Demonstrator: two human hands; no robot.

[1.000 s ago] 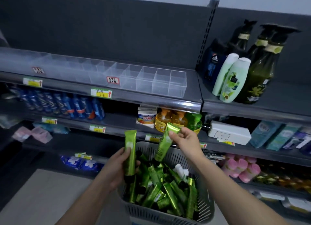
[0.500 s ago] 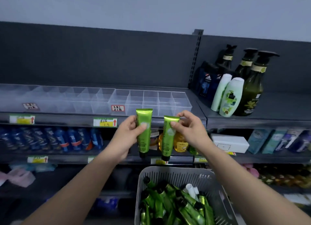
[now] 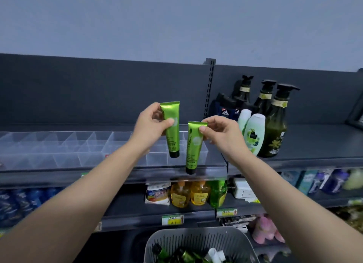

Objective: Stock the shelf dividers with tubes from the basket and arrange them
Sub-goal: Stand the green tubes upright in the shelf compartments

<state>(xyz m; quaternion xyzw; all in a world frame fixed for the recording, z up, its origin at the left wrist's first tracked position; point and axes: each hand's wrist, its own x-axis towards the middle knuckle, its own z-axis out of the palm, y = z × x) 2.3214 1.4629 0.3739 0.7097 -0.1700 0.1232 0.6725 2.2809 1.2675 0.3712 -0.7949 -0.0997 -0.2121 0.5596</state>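
My left hand (image 3: 151, 125) pinches a green tube (image 3: 171, 133) near its crimped top, cap hanging down. My right hand (image 3: 220, 135) pinches a second green tube (image 3: 193, 148) the same way, slightly lower. Both tubes hang upright in front of the right end of the clear plastic shelf dividers (image 3: 88, 146), whose compartments look empty. The grey basket (image 3: 188, 241) sits at the bottom centre, holding several more green tubes and a white one, mostly cut off by the frame edge.
Dark pump bottles (image 3: 275, 125) and white lotion bottles (image 3: 253, 133) stand on the shelf right of the dividers. Below are yellow soap bottles (image 3: 190, 194), a jar, blue bottles (image 3: 17, 201) at left and pink items (image 3: 265, 229) at lower right.
Both hands rose from the basket to the divider shelf, each carrying a tube. The view tilted up, so the basket dropped to the bottom edge.
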